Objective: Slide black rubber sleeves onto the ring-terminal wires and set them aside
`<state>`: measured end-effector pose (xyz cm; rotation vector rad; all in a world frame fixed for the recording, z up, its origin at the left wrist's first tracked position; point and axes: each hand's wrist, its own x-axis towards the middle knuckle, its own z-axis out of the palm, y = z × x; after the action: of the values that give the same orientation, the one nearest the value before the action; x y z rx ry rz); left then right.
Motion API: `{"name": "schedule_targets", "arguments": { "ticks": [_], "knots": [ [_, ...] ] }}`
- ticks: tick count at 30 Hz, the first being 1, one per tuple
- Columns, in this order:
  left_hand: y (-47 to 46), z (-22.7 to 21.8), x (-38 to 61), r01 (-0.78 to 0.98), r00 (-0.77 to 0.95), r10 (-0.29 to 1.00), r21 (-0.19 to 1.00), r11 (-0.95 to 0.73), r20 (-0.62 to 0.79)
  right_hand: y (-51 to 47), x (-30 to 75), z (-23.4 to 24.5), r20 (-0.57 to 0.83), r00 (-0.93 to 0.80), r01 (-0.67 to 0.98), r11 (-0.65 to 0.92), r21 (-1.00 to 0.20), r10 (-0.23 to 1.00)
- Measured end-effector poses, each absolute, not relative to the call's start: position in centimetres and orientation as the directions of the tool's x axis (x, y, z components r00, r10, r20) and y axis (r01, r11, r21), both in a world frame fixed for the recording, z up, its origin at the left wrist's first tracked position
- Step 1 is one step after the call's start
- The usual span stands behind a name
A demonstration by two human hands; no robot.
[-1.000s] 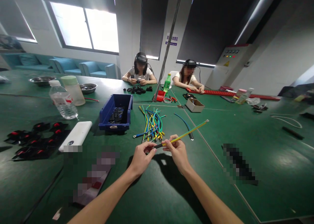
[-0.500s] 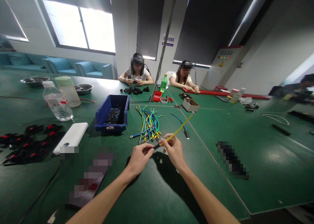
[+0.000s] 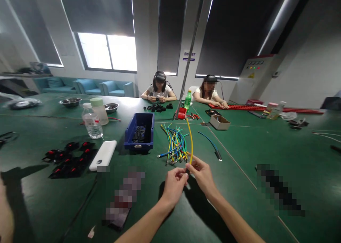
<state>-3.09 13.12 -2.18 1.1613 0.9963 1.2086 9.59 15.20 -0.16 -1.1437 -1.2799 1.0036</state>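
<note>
A yellow wire (image 3: 191,140) stands nearly upright between my hands, bowed slightly. Its lower end meets a short black sleeve (image 3: 188,171), mostly covered by fingers. My left hand (image 3: 173,186) pinches the sleeve from the left. My right hand (image 3: 203,174) is closed on the wire just above it, thumb and forefinger together. Right behind my fingers lies a bundle of blue, green and yellow wires (image 3: 176,143) with metal lugs. To the right, a single blue wire (image 3: 207,139) carries a black sleeve and a ring lug. A blue bin (image 3: 128,138) holds several black sleeves.
On the left are a white power bank (image 3: 103,155), black-and-red parts (image 3: 71,161) and a water bottle (image 3: 92,122). A cardboard box (image 3: 223,124) and a red bin (image 3: 181,113) stand farther back. Two people sit across the green table (image 3: 239,200). A pole (image 3: 190,55) rises at the middle.
The yellow wire has swung from slanting up to the right to nearly upright. My hands remain on it. The camera view has turned left and tilted up.
</note>
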Motion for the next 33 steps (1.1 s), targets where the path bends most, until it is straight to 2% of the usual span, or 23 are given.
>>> {"name": "schedule_targets", "arguments": {
  "ticks": [3,6,10,12,15,16,18,19,22,25,29,33],
  "knots": [
    [12.7,-1.8,-3.6,0.023,0.141,0.988,0.997,-0.073,0.069,15.9,10.3,-0.4,0.128,0.046,0.060,0.126,-0.990,0.991],
    [12.8,0.2,-5.2,0.138,0.120,0.979,0.974,-0.180,0.164,16.8,11.8,0.2,0.073,0.051,0.083,0.068,-0.994,0.996],
    [15.7,4.7,-9.7,0.307,-0.150,0.925,0.906,-0.292,0.349,18.6,14.9,1.7,0.100,0.142,0.178,0.074,-0.981,0.985],
    [18.6,6.7,-12.5,0.446,-0.290,0.857,0.852,-0.273,0.427,19.2,16.8,2.4,0.144,0.187,0.244,0.096,-0.965,0.972],
    [23.8,7.9,-16.1,0.745,-0.306,0.808,0.655,-0.127,0.504,19.4,19.7,3.0,0.218,0.268,0.308,0.131,-0.942,0.938],
    [25.4,7.7,-16.9,0.829,-0.255,0.835,0.554,-0.070,0.487,19.2,20.6,3.0,0.236,0.294,0.318,0.138,-0.938,0.926],
    [28.2,6.7,-17.9,0.937,-0.157,0.932,0.347,0.036,0.326,18.6,22.3,2.8,0.247,0.336,0.319,0.138,-0.938,0.909],
    [29.3,6.0,-18.1,0.943,-0.146,0.954,0.329,0.055,0.260,18.3,23.1,2.7,0.241,0.350,0.311,0.131,-0.941,0.905],
    [31.4,3.9,-18.3,0.943,-0.147,0.983,0.316,0.106,0.107,17.2,25.0,1.9,0.207,0.377,0.299,0.093,-0.950,0.903],
    [32.4,2.4,-18.5,0.935,-0.173,0.985,0.317,0.158,0.020,16.8,26.5,0.8,0.176,0.377,0.319,0.051,-0.946,0.910],
    [32.9,1.7,-19.1,0.926,-0.180,0.983,0.334,0.177,-0.020,17.6,27.9,-0.4,0.134,0.360,0.364,-0.007,-0.931,0.923],
    [32.6,1.7,-19.3,0.924,-0.180,0.984,0.341,0.174,-0.012,19.5,28.5,-0.7,0.117,0.312,0.485,-0.052,-0.873,0.943]
  ]
}}
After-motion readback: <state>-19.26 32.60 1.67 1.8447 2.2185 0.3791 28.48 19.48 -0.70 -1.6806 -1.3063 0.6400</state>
